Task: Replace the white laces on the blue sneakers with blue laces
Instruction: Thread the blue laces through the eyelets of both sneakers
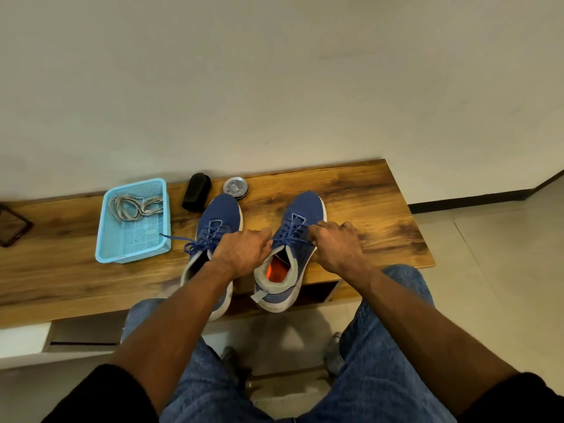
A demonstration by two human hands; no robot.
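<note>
Silver tin (235, 187) (label unreadable) sits behind blue sneakers (297, 239).

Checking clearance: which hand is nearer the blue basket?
Left. The left hand is between the two sneakers, right of the blue basket; the right hand is farther, beyond the right sneaker.

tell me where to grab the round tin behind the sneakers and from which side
Grip the round tin by its rim from above, fingers across its width. It lies flat on the bench, so only the low side wall offers purchase. Come from the right, since the black object stands to its left and the left sneaker toe lies just in front.
</note>
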